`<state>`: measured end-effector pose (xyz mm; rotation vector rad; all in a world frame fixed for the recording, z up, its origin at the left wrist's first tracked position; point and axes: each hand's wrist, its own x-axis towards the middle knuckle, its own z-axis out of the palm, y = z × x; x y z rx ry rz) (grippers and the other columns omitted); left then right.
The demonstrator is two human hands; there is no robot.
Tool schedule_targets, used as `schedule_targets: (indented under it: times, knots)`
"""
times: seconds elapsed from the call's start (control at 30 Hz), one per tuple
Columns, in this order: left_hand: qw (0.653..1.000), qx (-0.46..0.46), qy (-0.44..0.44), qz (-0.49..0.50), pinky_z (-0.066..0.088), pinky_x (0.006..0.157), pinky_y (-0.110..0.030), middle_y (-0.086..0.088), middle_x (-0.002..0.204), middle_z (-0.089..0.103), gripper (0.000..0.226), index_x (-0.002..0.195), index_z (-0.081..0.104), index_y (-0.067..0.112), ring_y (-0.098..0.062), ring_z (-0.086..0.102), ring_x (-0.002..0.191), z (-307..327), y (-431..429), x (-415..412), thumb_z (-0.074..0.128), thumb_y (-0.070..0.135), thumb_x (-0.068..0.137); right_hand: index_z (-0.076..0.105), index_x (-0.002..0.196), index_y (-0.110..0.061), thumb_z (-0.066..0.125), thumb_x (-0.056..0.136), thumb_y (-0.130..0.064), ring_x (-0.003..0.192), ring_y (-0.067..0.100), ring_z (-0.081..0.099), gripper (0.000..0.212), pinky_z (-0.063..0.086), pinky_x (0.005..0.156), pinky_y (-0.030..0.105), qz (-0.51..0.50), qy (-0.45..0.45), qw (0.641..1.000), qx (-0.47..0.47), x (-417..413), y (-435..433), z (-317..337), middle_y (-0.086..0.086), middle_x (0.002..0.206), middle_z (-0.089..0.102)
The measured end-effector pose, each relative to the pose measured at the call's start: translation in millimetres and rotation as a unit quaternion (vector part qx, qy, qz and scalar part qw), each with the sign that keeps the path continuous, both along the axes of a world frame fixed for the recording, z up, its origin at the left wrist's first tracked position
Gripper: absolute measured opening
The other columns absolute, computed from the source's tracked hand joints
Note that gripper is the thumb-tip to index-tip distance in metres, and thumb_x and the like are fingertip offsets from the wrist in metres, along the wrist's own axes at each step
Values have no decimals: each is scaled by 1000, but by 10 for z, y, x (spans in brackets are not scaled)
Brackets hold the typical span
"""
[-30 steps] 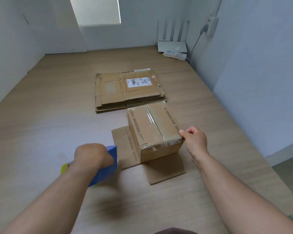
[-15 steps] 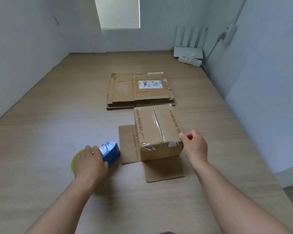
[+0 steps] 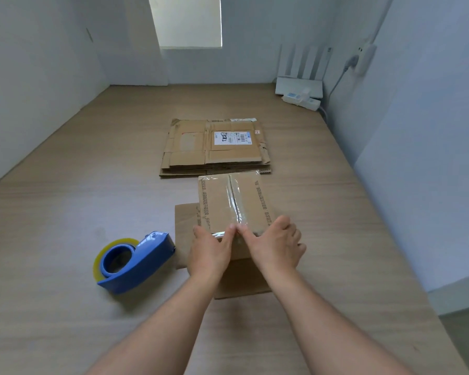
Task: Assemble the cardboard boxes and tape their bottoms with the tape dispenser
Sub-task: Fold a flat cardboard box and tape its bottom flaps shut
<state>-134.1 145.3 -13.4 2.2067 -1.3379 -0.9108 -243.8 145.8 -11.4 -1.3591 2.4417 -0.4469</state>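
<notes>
A small cardboard box (image 3: pixel 217 201) stands upside down on the wooden floor, its open flaps spread flat beneath it. Clear tape (image 3: pixel 234 198) runs along the seam of its bottom and over the near edge. My left hand (image 3: pixel 210 250) and my right hand (image 3: pixel 275 246) both lie flat against the box's near side, thumbs meeting on the tape end at the edge. The blue tape dispenser (image 3: pixel 136 262) with its yellowish roll lies on the floor left of the box, a short gap from my left hand.
A stack of flattened cardboard boxes (image 3: pixel 214 147) with a white label lies just beyond the box. A white router (image 3: pixel 299 86) and a power strip (image 3: pixel 301 100) sit in the far right corner. Walls close in on the left and right.
My left hand let go of the tape dispenser, leaving it on the floor, and moved right onto the box. My right hand shifted from the box's right corner to its near edge.
</notes>
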Motion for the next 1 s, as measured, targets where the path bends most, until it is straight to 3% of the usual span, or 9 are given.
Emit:
schedule_targets:
  times: [0.1,0.2,0.3,0.4,0.5,0.57,0.67,0.8,1.0]
  knots:
    - [999,-32,-44,-1,48,79,-38,-9,128,56,57,123,40,9,-31,56,109,-44,20,-18,39,58,94,43,109,-11,55,77,-70,117,30,46,69,35,92,41,13,-18,999,-35,-121,-29,-72,9,119,55]
    - [998,-52,-11,24,47,86,-40,-14,122,60,50,120,52,8,-33,56,106,-87,-18,59,26,46,102,48,85,-13,56,90,-45,92,29,55,34,37,74,34,23,-153,983,-101,-341,-76,-128,2,87,58]
    - [998,-57,12,38,46,93,-43,-17,116,62,55,123,58,8,-33,55,105,-71,-40,156,20,43,103,40,66,-15,50,96,-33,72,24,47,36,25,60,33,59,-206,971,-106,-523,-107,-113,-3,64,46]
    - [997,-49,52,-26,45,96,-39,-11,128,58,57,132,52,12,-26,54,110,-47,-25,231,26,51,100,40,66,-16,49,95,-44,73,26,50,41,27,59,33,149,-156,974,-65,-683,-136,-49,-3,65,47]
    - [990,-24,-36,-132,51,93,-41,-2,140,50,87,145,28,20,-25,53,121,-77,-19,301,45,73,79,48,90,-18,54,77,-71,87,23,57,55,35,68,31,266,38,963,1,-720,-165,55,-2,88,60]
    - [979,-15,-128,-156,54,87,-42,-4,138,51,97,149,14,20,-27,56,118,-105,-29,321,50,74,77,49,105,-14,54,76,-72,98,24,58,65,35,75,32,303,122,945,-13,-693,-185,80,2,104,62]
    - [969,-21,-168,-182,54,87,-41,-9,136,53,90,151,4,21,-27,60,112,-137,-48,351,45,67,85,47,104,-11,54,87,-57,100,27,55,49,31,74,32,350,108,930,-33,-745,-202,33,8,109,61]
    - [975,9,-39,-218,42,104,-39,-2,154,33,80,152,-10,29,-24,45,131,-154,-57,512,43,50,95,46,92,-8,55,94,-31,93,32,53,24,26,69,28,385,40,919,-70,-906,-125,-98,13,99,60]
    - [960,-20,171,-219,30,115,-37,8,154,27,62,151,3,37,-17,29,141,-140,42,638,40,27,102,54,94,-3,54,95,-18,88,32,54,16,29,68,30,351,-27,932,-90,-880,-9,-164,13,94,61]
